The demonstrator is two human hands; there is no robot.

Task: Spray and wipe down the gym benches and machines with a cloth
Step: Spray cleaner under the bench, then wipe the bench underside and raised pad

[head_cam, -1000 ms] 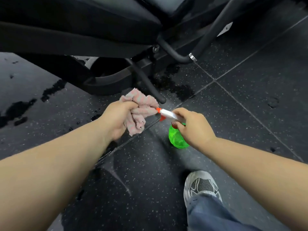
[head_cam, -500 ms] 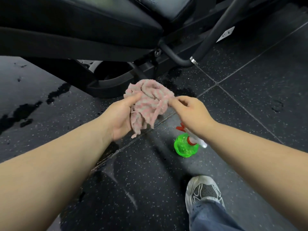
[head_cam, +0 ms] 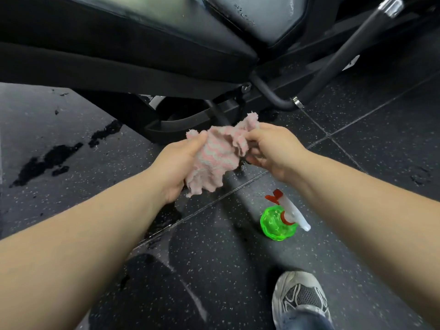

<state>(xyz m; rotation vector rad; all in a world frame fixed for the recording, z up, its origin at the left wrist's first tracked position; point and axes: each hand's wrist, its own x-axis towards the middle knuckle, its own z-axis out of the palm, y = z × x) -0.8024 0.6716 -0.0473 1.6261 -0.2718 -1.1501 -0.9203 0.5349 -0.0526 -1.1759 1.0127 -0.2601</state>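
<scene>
A pink and grey striped cloth (head_cam: 215,154) is bunched between both hands above the floor. My left hand (head_cam: 177,163) grips its left side with the thumb on top. My right hand (head_cam: 271,148) pinches its right edge. A green spray bottle (head_cam: 277,222) with a white and red trigger head stands on the floor below my right forearm, untouched. The black padded bench (head_cam: 147,39) spans the top of the view, its seat pad wet with droplets.
The bench's black metal frame and foot bar (head_cam: 269,96) sit just beyond the cloth. The dark speckled rubber floor (head_cam: 357,144) has wet patches at left (head_cam: 52,160). My grey sneaker (head_cam: 300,298) stands at the bottom right.
My right hand set the spray bottle down on the floor and moved up to take the cloth's right edge. Both hands now hold the cloth, raised slightly toward the bench.
</scene>
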